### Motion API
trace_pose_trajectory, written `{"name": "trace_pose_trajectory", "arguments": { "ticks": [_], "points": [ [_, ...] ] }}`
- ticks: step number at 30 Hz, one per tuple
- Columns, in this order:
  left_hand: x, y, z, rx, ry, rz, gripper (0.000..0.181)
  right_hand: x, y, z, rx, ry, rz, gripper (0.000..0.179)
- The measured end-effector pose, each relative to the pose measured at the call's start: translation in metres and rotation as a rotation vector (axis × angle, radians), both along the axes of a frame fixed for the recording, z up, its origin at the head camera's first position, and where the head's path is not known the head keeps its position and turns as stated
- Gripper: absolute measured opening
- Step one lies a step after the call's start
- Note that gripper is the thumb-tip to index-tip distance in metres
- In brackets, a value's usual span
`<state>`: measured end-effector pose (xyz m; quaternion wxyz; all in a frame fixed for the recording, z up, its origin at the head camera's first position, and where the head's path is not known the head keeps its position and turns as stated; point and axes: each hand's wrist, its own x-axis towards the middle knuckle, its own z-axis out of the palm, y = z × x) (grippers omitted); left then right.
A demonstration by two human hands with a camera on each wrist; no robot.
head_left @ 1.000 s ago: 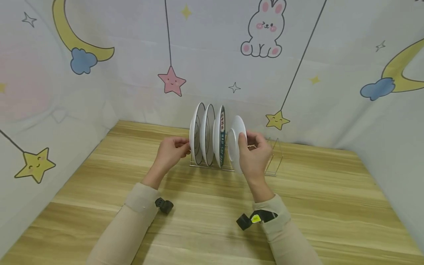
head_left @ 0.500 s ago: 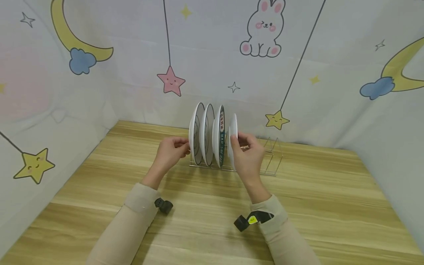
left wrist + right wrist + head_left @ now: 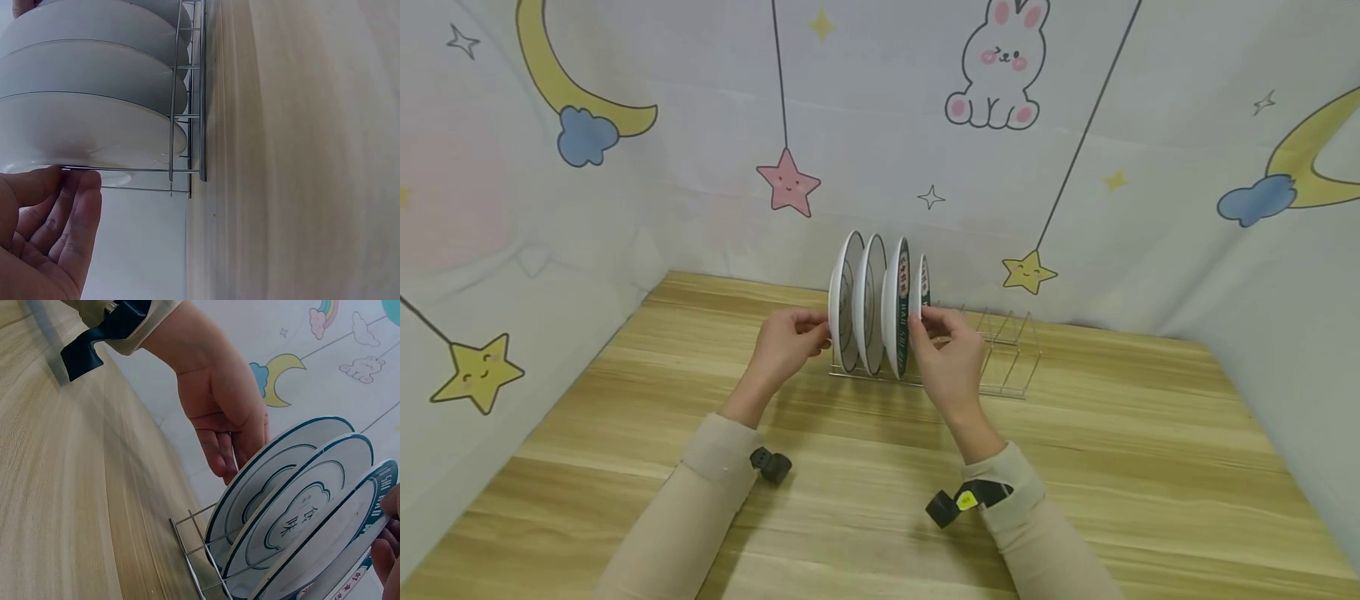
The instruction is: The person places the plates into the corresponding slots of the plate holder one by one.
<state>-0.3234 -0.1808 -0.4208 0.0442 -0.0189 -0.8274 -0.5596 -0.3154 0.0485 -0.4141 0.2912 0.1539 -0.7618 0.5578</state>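
Note:
Three white plates stand on edge at the left of a wire dish rack (image 3: pixel 1011 395). The two leftmost, the first plate (image 3: pixel 844 308) and second plate (image 3: pixel 871 308), have dark rim lines; the third plate (image 3: pixel 897 308) has a green band with lettering. My right hand (image 3: pixel 953 358) pinches a smaller plate (image 3: pixel 924 279) with a similar green band, upright just right of the third; its lower part is hidden behind the hand. At the rack's left end, my left hand (image 3: pixel 786 343) pinches the end wire, seen in the left wrist view beside the outermost plate (image 3: pixel 81 128).
The rack stands on a wood-grain table (image 3: pixel 850 500) near the back wall cloth (image 3: pixel 880 108), printed with a rabbit and stars. To the right of my right hand, bare rack dividers (image 3: pixel 1017 367) rise. Cloth also hangs at both sides.
My right hand has moved left with the smaller plate, bringing it close to the third plate. The plate has turned more edge-on, showing its green band. My left hand stays put.

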Motion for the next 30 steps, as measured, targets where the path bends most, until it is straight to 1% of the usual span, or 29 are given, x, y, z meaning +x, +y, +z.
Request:
{"name": "trace_pose_trajectory", "arguments": {
  "ticks": [5, 12, 19, 24, 30],
  "points": [
    [0.0, -0.002, -0.002, -0.003, 0.003, 0.003, 0.023, -0.002, 0.0, 0.0, 0.001, -0.042, 0.028, 0.013],
    [0.0, -0.004, -0.002, -0.003, 0.003, 0.005, 0.023, -0.003, 0.012, 0.009, 0.011, -0.135, 0.083, 0.019],
    [0.0, -0.002, 0.0, -0.014, 0.008, -0.001, 0.024, -0.006, 0.026, 0.017, 0.01, -0.171, 0.041, 0.02],
    [0.0, -0.001, 0.0, -0.016, 0.006, -0.001, 0.024, -0.006, 0.037, 0.02, 0.022, -0.207, 0.037, 0.022],
    [0.0, 0.0, 0.002, -0.017, 0.001, 0.0, 0.024, -0.009, 0.06, 0.021, 0.046, -0.221, -0.018, 0.02]
  ]
}}
